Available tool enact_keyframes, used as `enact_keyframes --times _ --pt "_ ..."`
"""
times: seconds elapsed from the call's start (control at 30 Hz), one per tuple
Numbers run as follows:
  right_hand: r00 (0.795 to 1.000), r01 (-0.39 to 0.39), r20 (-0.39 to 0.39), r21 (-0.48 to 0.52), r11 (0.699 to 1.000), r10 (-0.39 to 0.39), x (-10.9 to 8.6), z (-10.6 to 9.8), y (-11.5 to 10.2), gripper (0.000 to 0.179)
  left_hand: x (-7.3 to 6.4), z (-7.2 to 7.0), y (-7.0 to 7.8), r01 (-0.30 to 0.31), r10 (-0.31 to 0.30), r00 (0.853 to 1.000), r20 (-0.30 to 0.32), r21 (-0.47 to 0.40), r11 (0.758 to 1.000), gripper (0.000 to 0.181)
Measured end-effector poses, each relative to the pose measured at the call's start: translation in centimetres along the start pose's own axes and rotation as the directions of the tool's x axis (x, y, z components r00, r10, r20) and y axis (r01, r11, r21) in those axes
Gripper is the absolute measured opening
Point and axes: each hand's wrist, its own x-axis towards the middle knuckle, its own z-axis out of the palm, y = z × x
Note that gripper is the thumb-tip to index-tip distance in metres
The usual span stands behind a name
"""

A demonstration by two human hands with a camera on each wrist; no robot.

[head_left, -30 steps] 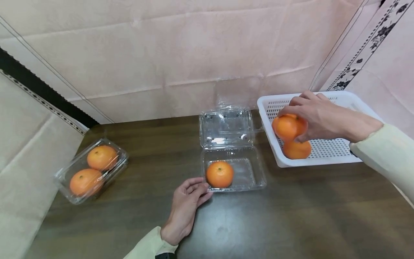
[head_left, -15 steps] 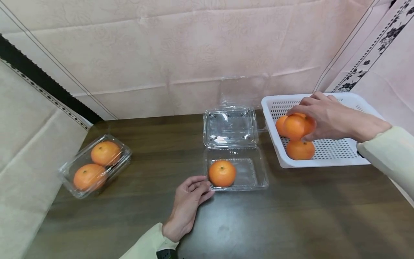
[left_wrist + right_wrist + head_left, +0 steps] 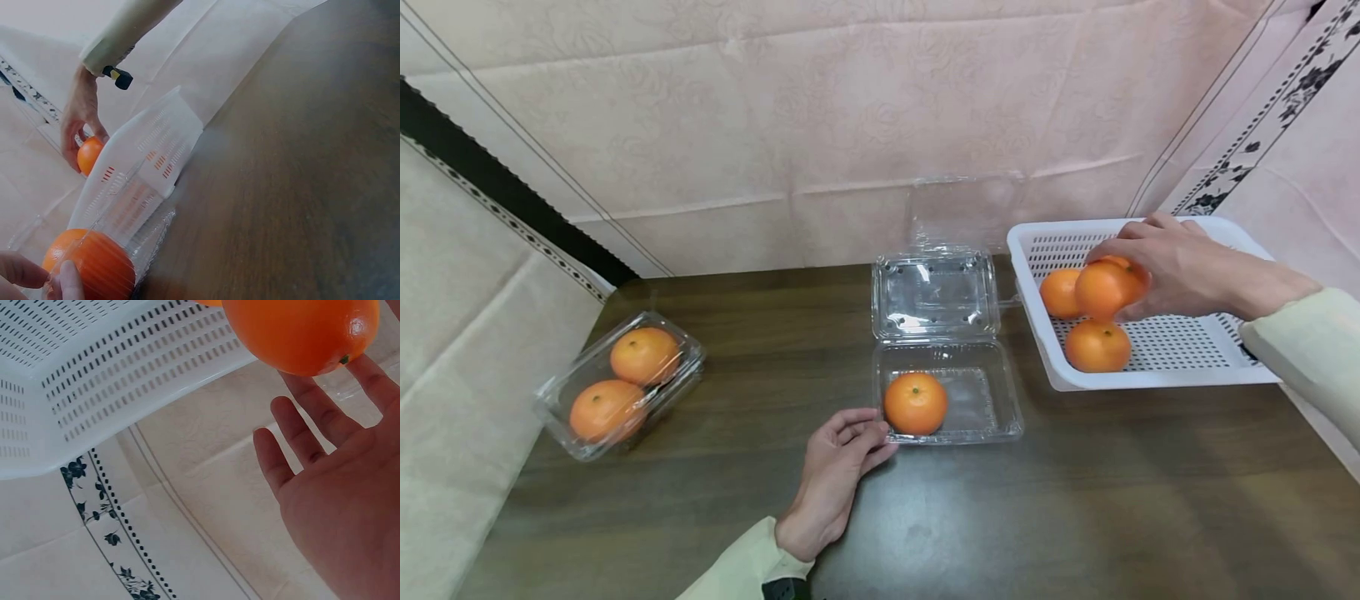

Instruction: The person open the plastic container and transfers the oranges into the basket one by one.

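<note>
Dark bench [image 3: 752,367]; right hand [image 3: 1187,262] grips an orange [image 3: 1105,290] over the basket [image 3: 1157,382], left hand [image 3: 835,475] pinches the tub [image 3: 958,437]. Picking seems underway; next likely calls for lifting clear of the basket.

Glossy round orange [image 3: 1105,292] held over the white basket [image 3: 1172,380], green stem spot showing. Clear plastic clamshell [image 3: 981,400] lies hinged open; second orange [image 3: 915,403] sits stem-up in its left side, near front.

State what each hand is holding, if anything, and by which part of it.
The right hand holds an orange by its sides. The left hand pinches the open clear container at its near left corner.
</note>
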Motion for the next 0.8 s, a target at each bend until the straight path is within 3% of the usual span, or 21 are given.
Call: enact_keyframes --times 0.8 --pt "0.997 -0.076 0.016 -0.002 0.997 0.076 0.0 0.6 2.4 0.077 0.0 -0.1 0.1 -0.001 0.001 1.000 0.004 0.005 1.000 0.030"
